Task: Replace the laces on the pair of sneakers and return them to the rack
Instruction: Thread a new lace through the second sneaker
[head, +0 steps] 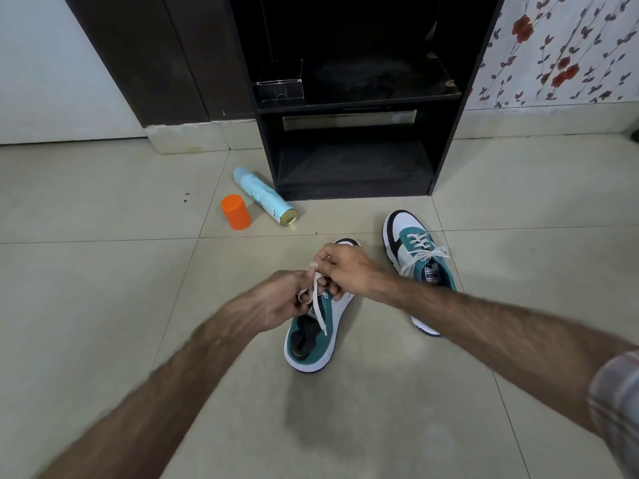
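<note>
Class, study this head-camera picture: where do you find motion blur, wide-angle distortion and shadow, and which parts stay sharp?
Head view: the left hand and right hand, both working the lace, are softly motion-blurred, as are the forearms; the far sneaker, orange cap and spray can stay sharp; floor tile lines bow from wide-angle distortion; the rack interior is deep in shadow; a soft shadow falls below the near sneaker.

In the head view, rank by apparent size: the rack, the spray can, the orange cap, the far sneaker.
1. Rack
2. Far sneaker, laced
3. Spray can, lying on its side
4. Orange cap

The sneaker sits nearer the camera than the can, which flatters it slightly.
</note>
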